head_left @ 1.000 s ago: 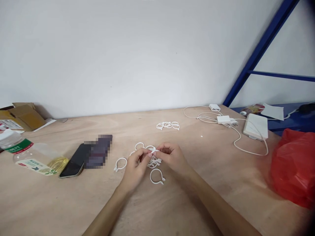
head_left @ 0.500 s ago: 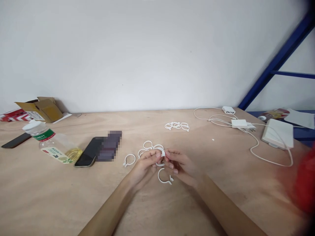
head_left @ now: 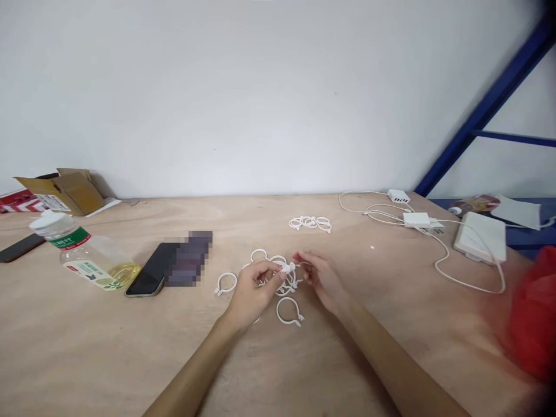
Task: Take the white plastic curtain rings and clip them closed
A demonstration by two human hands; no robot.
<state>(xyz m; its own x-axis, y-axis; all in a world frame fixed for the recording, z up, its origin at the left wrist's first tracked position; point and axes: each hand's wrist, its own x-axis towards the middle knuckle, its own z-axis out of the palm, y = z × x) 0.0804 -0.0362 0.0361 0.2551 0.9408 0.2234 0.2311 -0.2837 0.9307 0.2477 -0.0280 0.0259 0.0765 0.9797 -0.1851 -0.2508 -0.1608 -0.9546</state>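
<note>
A clear bottle (head_left: 93,260) at left carries a green band (head_left: 72,238) with white Chinese characters; the last looks like 叶, meaning leaf, and the rest cannot be made out with certainty. Lower down, its white label (head_left: 87,272) has green lettering too small to read and a dark mark. On the cardboard box (head_left: 82,191), a white sticker (head_left: 54,202) bears print too blurred to read.
</note>
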